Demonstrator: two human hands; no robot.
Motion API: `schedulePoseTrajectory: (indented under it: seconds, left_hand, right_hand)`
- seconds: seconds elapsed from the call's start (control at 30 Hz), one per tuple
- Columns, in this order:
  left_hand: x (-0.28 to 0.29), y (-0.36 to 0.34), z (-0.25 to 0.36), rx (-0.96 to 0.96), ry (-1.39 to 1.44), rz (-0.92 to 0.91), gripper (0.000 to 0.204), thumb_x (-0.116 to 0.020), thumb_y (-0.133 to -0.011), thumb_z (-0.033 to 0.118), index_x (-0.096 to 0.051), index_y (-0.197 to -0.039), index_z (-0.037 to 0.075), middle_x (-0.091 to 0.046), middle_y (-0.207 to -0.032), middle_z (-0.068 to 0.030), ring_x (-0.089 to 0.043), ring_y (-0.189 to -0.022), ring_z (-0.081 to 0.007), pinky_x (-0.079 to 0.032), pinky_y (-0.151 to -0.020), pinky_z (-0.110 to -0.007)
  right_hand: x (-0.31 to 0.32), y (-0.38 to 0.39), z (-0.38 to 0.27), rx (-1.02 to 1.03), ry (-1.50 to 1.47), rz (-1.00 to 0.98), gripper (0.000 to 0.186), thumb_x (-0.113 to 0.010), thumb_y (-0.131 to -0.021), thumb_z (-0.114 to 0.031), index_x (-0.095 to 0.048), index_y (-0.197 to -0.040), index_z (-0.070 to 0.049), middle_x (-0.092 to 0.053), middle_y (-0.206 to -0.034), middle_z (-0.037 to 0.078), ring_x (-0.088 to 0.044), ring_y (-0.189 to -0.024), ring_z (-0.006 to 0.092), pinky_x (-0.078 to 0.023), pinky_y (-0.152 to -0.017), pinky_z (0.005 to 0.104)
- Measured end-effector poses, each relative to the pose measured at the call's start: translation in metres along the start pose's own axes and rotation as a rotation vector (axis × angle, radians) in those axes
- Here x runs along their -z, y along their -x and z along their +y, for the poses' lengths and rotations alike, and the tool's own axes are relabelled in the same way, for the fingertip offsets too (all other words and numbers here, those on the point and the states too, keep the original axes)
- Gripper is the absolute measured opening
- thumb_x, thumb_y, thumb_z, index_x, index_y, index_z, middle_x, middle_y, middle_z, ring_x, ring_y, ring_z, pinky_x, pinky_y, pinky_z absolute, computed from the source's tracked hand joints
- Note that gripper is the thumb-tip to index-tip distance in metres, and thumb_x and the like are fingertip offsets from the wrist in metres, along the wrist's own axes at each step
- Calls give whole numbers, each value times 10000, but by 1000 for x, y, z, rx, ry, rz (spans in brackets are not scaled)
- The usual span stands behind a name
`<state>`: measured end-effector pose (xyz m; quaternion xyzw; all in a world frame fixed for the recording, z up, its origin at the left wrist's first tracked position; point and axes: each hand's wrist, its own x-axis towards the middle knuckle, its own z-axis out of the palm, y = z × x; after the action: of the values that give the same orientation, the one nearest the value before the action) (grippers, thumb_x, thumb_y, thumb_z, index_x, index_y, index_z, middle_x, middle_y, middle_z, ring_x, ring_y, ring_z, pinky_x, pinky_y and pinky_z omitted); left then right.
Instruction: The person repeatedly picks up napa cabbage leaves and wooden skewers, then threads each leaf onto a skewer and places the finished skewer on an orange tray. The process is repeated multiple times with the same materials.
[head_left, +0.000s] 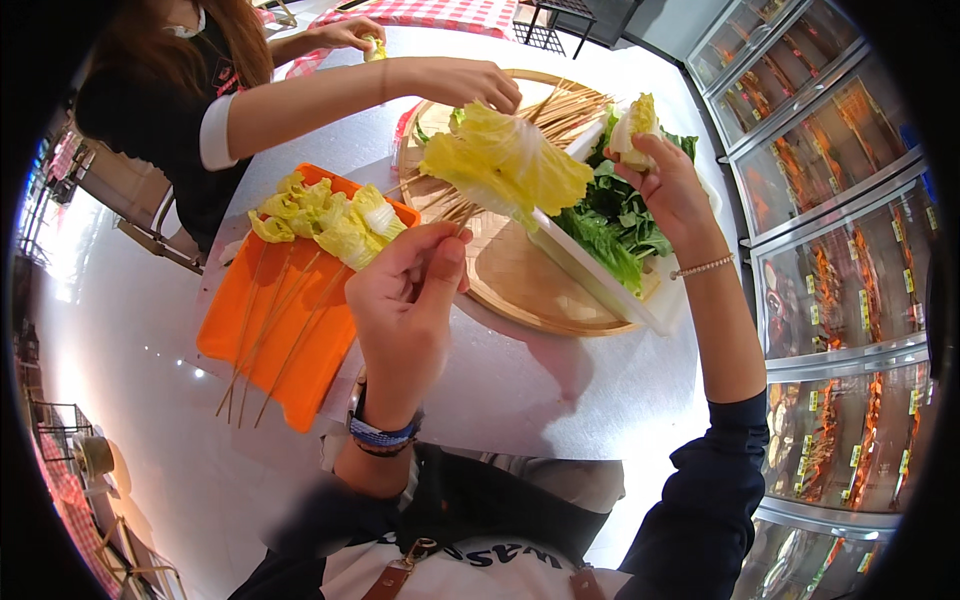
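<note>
My left hand [405, 310] is closed in a pinch on a bamboo skewer, mostly hidden by the fingers. A broad yellow cabbage leaf [510, 165] stands at the skewer's upper end. To the right, my right hand [675, 195] grips a folded piece of pale cabbage [633, 132] above a white container [605, 275] of dark green leaves [615, 220]. Left of my left hand, several skewers threaded with cabbage leaves [335, 215] lie on an orange tray [222, 325], their bare ends sticking out over its near edge.
Loose bamboo skewers [570, 108] lie on a round wooden tray [525, 290] on the pale table [480, 385]. Across at the left, another person's hand [470, 85] reaches over that tray; their other hand [350, 35] holds cabbage. Glass-fronted shelves [840, 270] of skewered food line the right.
</note>
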<state>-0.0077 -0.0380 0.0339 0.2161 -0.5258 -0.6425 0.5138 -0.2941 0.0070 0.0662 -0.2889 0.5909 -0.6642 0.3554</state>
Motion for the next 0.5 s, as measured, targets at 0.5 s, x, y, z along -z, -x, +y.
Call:
schedulePoseTrajectory:
  seconds: [0.5]
  left_hand:
    - [-1,-1,-3,-29,17,-17,177,-624,-923,19,-623,-1048,-107,-670,-876,-71,-566,-710,-62,-474,-650,-192]
  right_hand:
    - [27,-4,42,4,851,-154,249,-679,-862,-103,-574,-1041,34,-632,-928,63,-646,-802,119,-584,-652,259]
